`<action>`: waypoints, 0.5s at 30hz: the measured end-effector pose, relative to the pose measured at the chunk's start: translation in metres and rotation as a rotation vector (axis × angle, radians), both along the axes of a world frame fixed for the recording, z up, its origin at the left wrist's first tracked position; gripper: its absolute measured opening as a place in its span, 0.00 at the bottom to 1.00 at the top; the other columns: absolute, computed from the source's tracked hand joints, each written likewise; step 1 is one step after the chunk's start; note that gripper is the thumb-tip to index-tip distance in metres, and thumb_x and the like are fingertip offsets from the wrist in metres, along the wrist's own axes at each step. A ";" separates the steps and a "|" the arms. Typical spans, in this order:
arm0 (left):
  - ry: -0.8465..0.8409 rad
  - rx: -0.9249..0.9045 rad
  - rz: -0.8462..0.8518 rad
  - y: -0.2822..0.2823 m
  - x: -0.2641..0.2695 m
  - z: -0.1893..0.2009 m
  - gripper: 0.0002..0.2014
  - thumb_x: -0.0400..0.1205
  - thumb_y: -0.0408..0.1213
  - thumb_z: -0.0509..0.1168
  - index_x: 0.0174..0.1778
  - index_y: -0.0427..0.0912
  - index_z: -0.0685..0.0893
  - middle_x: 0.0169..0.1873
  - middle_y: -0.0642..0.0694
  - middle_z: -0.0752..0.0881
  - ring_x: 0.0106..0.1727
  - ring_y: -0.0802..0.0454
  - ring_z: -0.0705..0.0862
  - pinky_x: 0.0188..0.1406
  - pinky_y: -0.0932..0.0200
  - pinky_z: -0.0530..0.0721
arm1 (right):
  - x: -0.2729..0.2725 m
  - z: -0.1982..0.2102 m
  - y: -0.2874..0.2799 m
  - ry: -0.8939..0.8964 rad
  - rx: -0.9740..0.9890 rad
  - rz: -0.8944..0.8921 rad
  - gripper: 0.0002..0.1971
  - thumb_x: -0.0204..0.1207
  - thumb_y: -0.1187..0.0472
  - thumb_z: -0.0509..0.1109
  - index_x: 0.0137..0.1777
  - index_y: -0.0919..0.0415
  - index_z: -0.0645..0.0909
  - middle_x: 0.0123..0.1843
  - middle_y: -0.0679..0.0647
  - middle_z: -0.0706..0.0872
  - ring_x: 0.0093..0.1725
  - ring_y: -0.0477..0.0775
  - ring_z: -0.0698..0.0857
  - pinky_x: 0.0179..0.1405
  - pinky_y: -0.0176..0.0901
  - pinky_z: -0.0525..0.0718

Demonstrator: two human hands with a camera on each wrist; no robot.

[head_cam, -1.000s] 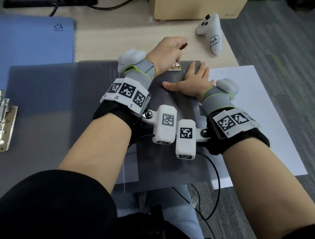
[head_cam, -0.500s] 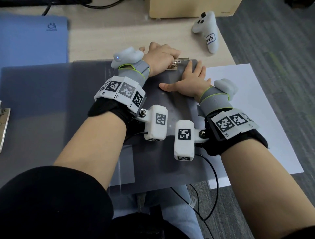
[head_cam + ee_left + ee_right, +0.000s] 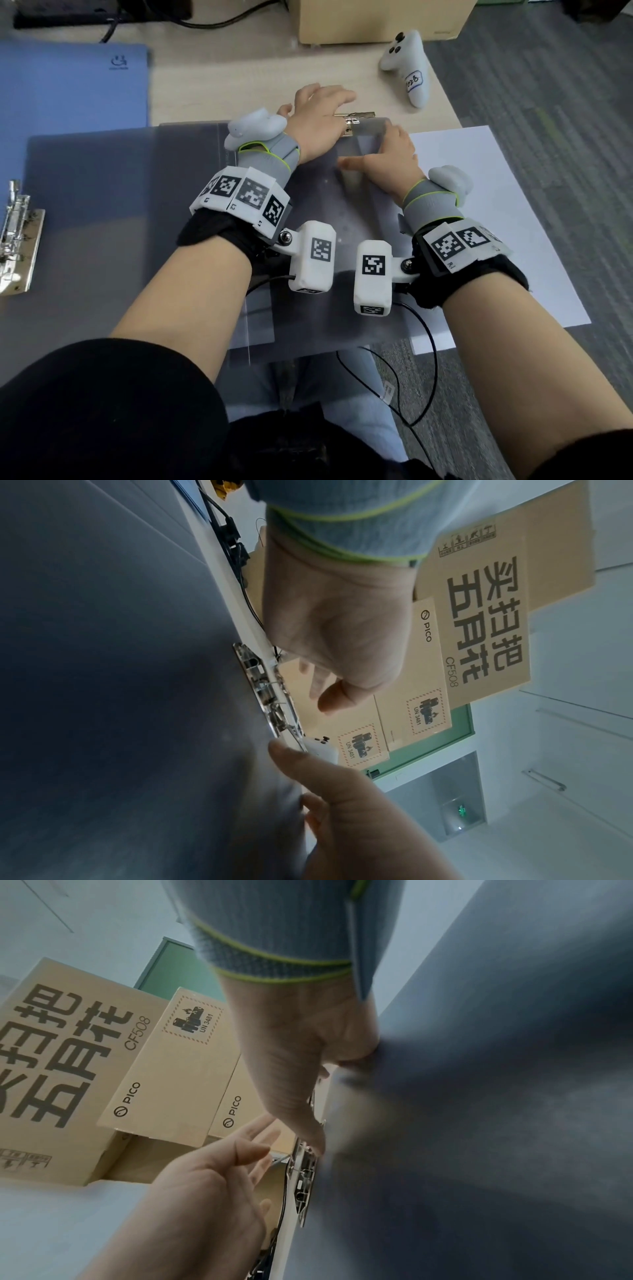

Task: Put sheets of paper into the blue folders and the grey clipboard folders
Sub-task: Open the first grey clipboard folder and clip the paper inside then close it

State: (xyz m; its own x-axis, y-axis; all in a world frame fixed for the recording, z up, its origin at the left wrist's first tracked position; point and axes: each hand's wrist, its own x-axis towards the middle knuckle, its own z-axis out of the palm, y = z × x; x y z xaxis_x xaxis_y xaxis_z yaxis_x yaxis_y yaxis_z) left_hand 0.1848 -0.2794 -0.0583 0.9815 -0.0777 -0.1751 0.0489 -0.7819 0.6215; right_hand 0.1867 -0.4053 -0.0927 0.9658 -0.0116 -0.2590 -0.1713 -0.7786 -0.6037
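Note:
A grey clipboard folder (image 3: pixel 102 205) lies open across the desk, its metal clip (image 3: pixel 356 118) at the far edge. My left hand (image 3: pixel 322 113) hovers over the clip with relaxed fingers and holds nothing; the left wrist view shows its fingers (image 3: pixel 329 685) loosely bent beside the clip (image 3: pixel 270 696). My right hand (image 3: pixel 387 154) presses the grey surface just below the clip, fingers pointing at it. From the right wrist, the right hand's fingertips (image 3: pixel 315 1139) touch the clip (image 3: pixel 304 1172). White paper (image 3: pixel 496 205) lies under the folder's right side. A blue folder (image 3: pixel 68 85) lies at the far left.
A second metal clip (image 3: pixel 17 240) sits at the left edge. A white controller (image 3: pixel 409 66) and a cardboard box (image 3: pixel 376 17) are behind the folder, with black cables (image 3: pixel 205 20) at the back. The desk's right edge drops to grey carpet (image 3: pixel 548 102).
My left hand, raised at the clip a second ago, came down onto it and now spreads its fingers. My right hand slid forward to the folder's top edge by the clip.

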 end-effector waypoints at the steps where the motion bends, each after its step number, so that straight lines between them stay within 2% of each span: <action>1: -0.015 -0.005 0.003 -0.001 -0.003 0.000 0.28 0.79 0.31 0.55 0.76 0.57 0.67 0.81 0.58 0.60 0.84 0.56 0.48 0.79 0.47 0.46 | -0.002 0.000 -0.002 -0.022 0.040 -0.020 0.51 0.68 0.47 0.77 0.83 0.64 0.52 0.84 0.60 0.56 0.84 0.59 0.53 0.82 0.55 0.54; 6: -0.079 -0.030 0.023 -0.014 -0.021 0.000 0.28 0.79 0.30 0.56 0.76 0.55 0.68 0.81 0.56 0.61 0.84 0.52 0.48 0.79 0.50 0.48 | -0.022 0.002 -0.022 -0.150 0.166 -0.086 0.37 0.70 0.58 0.76 0.78 0.65 0.65 0.78 0.60 0.69 0.79 0.58 0.66 0.77 0.44 0.64; 8: -0.071 -0.039 -0.004 -0.024 -0.032 0.001 0.28 0.78 0.33 0.55 0.76 0.53 0.68 0.80 0.55 0.63 0.83 0.50 0.50 0.79 0.50 0.49 | -0.033 0.003 -0.034 -0.193 0.216 -0.118 0.32 0.71 0.60 0.74 0.75 0.63 0.70 0.75 0.58 0.74 0.75 0.56 0.71 0.71 0.41 0.68; 10: -0.046 -0.060 -0.045 -0.031 -0.038 -0.002 0.32 0.70 0.40 0.53 0.74 0.53 0.71 0.78 0.53 0.67 0.82 0.48 0.54 0.82 0.49 0.52 | -0.042 0.003 -0.041 -0.229 0.281 -0.142 0.27 0.70 0.62 0.74 0.70 0.64 0.76 0.71 0.57 0.79 0.70 0.56 0.77 0.70 0.42 0.74; 11: -0.033 -0.082 -0.052 -0.033 -0.040 -0.003 0.35 0.66 0.41 0.52 0.73 0.53 0.73 0.77 0.51 0.70 0.81 0.48 0.58 0.82 0.49 0.55 | -0.046 0.004 -0.043 -0.241 0.310 -0.155 0.24 0.69 0.63 0.74 0.67 0.64 0.79 0.68 0.57 0.82 0.67 0.56 0.80 0.68 0.45 0.77; 12: -0.022 -0.119 -0.056 -0.036 -0.042 -0.004 0.34 0.66 0.40 0.53 0.72 0.52 0.75 0.75 0.49 0.72 0.80 0.48 0.63 0.81 0.51 0.60 | -0.050 0.004 -0.045 -0.252 0.329 -0.164 0.22 0.69 0.64 0.74 0.64 0.65 0.81 0.65 0.58 0.84 0.64 0.56 0.83 0.66 0.46 0.80; 13: -0.011 -0.163 -0.065 -0.041 -0.046 -0.005 0.30 0.70 0.38 0.55 0.70 0.50 0.77 0.74 0.48 0.75 0.78 0.49 0.67 0.78 0.57 0.64 | -0.055 0.005 -0.049 -0.264 0.338 -0.173 0.20 0.69 0.65 0.74 0.61 0.65 0.83 0.63 0.59 0.86 0.60 0.55 0.85 0.63 0.46 0.82; 15: 0.010 -0.265 -0.098 -0.052 -0.053 -0.006 0.23 0.78 0.26 0.55 0.69 0.42 0.79 0.70 0.45 0.79 0.74 0.51 0.74 0.70 0.67 0.69 | -0.063 0.005 -0.058 -0.294 0.329 -0.186 0.16 0.68 0.66 0.73 0.57 0.64 0.85 0.57 0.57 0.88 0.54 0.52 0.88 0.59 0.43 0.84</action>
